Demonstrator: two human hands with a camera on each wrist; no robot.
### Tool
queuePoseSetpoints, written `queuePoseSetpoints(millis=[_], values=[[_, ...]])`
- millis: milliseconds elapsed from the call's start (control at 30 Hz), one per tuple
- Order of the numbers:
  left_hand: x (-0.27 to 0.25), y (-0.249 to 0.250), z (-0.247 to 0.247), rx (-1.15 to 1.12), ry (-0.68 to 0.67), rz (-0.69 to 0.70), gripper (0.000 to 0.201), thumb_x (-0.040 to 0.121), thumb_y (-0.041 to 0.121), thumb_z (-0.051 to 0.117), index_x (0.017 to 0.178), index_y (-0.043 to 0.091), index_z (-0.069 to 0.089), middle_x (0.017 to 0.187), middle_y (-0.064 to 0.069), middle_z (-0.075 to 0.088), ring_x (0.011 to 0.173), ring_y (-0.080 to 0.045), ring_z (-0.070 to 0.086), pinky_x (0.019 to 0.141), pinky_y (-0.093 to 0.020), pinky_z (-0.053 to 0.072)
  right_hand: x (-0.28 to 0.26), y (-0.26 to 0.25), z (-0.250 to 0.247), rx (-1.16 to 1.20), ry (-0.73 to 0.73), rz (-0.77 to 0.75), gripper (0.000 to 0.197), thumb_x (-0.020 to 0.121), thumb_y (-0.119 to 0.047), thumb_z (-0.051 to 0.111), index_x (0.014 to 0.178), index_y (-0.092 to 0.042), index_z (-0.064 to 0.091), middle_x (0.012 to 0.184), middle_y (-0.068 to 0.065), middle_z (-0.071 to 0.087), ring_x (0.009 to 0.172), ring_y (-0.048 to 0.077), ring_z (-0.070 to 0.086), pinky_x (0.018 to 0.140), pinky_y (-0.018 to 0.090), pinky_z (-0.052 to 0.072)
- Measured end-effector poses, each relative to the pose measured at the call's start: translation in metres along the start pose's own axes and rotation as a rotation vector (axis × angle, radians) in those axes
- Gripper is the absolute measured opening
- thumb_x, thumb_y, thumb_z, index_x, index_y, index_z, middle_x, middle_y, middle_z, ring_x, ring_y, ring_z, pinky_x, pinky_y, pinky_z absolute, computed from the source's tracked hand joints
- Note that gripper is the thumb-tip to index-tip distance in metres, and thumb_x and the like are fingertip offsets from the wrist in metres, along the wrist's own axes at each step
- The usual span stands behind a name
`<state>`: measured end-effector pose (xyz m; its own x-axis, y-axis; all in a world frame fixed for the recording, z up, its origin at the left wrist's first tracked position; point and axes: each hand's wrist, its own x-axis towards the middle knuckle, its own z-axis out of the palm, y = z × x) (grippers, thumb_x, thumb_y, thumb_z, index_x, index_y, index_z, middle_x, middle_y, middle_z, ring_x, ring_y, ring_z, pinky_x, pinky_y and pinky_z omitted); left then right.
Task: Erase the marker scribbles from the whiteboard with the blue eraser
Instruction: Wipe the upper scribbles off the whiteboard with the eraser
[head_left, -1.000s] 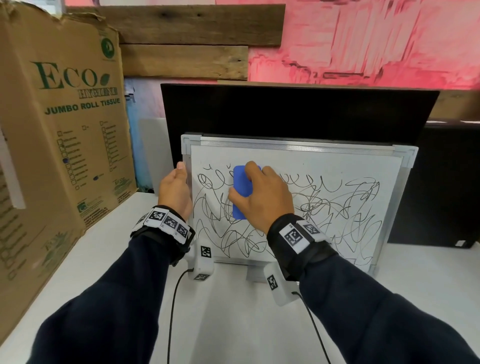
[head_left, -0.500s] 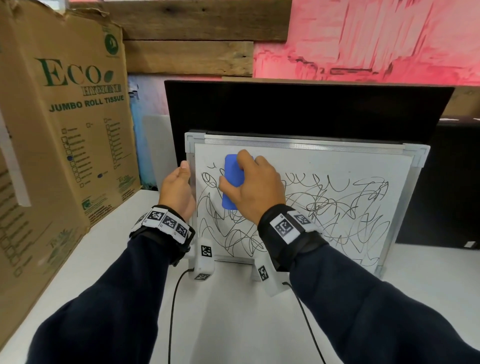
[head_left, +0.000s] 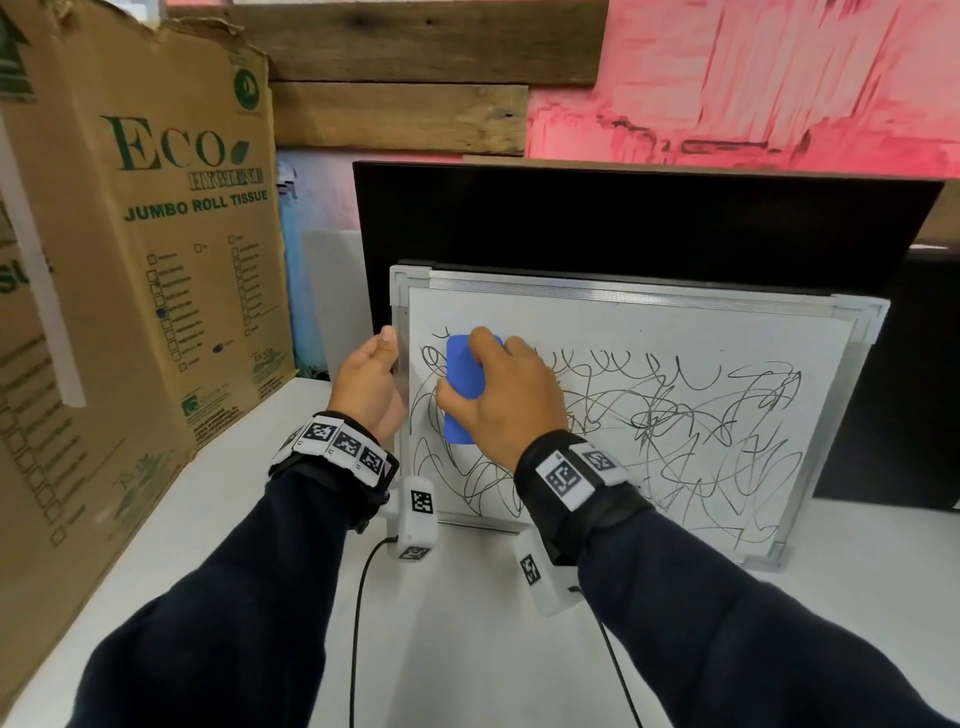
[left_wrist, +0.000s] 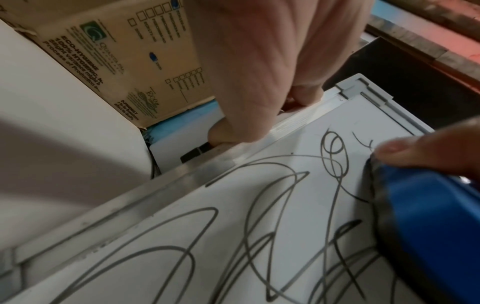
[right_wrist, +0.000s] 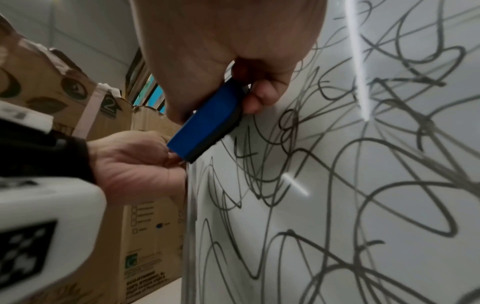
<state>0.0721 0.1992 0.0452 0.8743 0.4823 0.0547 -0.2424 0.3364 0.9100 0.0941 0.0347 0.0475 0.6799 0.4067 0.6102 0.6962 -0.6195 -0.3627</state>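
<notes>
Head view: right hand (head_left: 498, 395) grips eraser (head_left: 464, 395), fingers curled over top, thumb on left side, dark felt flat against whiteboard (head_left: 623, 332) near upper-left corner. Scribbles (head_left: 675, 415) cover board. Left hand (head_left: 366, 387) clasps left frame edge, thumb in front. Carton (head_left: 156, 260) left of board.

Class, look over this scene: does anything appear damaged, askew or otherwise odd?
Only the cardboard box on the left: its top edge is torn and ragged. Otherwise nothing stands out. The whiteboard leans against a black panel, the left hand grips its frame, and the right hand holds the eraser against the scribbles.
</notes>
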Motion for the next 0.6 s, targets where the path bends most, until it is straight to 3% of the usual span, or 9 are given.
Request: queuePoseSetpoints(millis=[100, 233, 333, 400, 467, 567, 600], values=[[0.006, -0.002, -0.007, 0.0, -0.033, -0.006, 0.038, 0.108, 0.026, 0.041, 0.135, 0.003, 0.056, 0.129, -0.014, 0.067, 0.122, -0.022, 0.064, 0.107, -0.035, 0.048, 0.008, -0.004, -0.001, 0.006, 0.025, 0.0, 0.038, 0.085, -0.054, 0.06, 0.105, -0.026, 0.044, 0.086, 0.001, 0.046, 0.071, 0.028, 0.05, 0.061, 0.033, 0.044], [0.009, -0.001, -0.014, 0.087, -0.06, 0.005, 0.033, 0.107, 0.027, 0.044, 0.127, 0.008, 0.062, 0.113, -0.006, 0.074, 0.106, -0.018, 0.069, 0.098, -0.036, 0.053, 0.015, -0.01, 0.0, 0.008, 0.045, -0.015, 0.038, 0.084, -0.055, 0.061, 0.104, -0.028, 0.042, 0.087, 0.001, 0.045, 0.069, 0.029, 0.05, 0.059, 0.032, 0.043], [0.012, 0.001, -0.02, 0.168, -0.067, -0.013, 0.038, 0.106, 0.03, 0.048, 0.134, 0.008, 0.06, 0.121, -0.007, 0.071, 0.112, -0.02, 0.066, 0.103, -0.037, 0.049, 0.003, -0.007, 0.008, 0.009, 0.005, -0.023, 0.038, 0.084, -0.054, 0.061, 0.102, -0.028, 0.041, 0.086, 0.0, 0.044, 0.069, 0.027, 0.05, 0.058, 0.032, 0.044], [0.013, 0.004, -0.022, 0.197, -0.068, -0.023, 0.037, 0.105, 0.03, 0.049, 0.135, 0.011, 0.06, 0.116, -0.004, 0.072, 0.106, -0.016, 0.067, 0.094, -0.031, 0.05, 0.004, -0.007, 0.01, 0.019, 0.005, -0.018, 0.038, 0.084, -0.054, 0.061, 0.102, -0.027, 0.042, 0.085, 0.0, 0.044, 0.069, 0.026, 0.049, 0.058, 0.031, 0.041], [0.015, 0.005, -0.024, 0.211, -0.071, -0.022, 0.037, 0.105, 0.031, 0.05, 0.135, 0.013, 0.06, 0.107, 0.003, 0.072, 0.098, -0.011, 0.065, 0.087, -0.027, 0.045, 0.012, -0.013, 0.008, 0.038, 0.03, -0.025, 0.038, 0.083, -0.053, 0.063, 0.102, -0.025, 0.044, 0.084, 0.001, 0.045, 0.068, 0.028, 0.049, 0.058, 0.031, 0.038], [0.016, 0.002, -0.023, 0.218, -0.076, -0.023, 0.037, 0.106, 0.029, 0.047, 0.137, 0.01, 0.055, 0.069, 0.019, 0.068, 0.063, 0.007, 0.061, 0.077, -0.023, 0.039, 0.02, -0.019, 0.009, 0.058, 0.065, -0.047, 0.038, 0.083, -0.053, 0.063, 0.1, -0.027, 0.041, 0.082, 0.002, 0.043, 0.065, 0.03, 0.049, 0.056, 0.031, 0.039], [0.017, 0.001, -0.024, 0.217, -0.08, -0.023, 0.038, 0.106, 0.029, 0.047, 0.137, 0.007, 0.055, 0.064, 0.021, 0.065, 0.058, 0.008, 0.059, 0.076, -0.022, 0.038, 0.018, -0.019, 0.011, 0.055, 0.061, -0.051, 0.038, 0.083, -0.053, 0.063, 0.1, -0.028, 0.04, 0.082, 0.002, 0.043, 0.065, 0.03, 0.048, 0.056, 0.031, 0.039]])
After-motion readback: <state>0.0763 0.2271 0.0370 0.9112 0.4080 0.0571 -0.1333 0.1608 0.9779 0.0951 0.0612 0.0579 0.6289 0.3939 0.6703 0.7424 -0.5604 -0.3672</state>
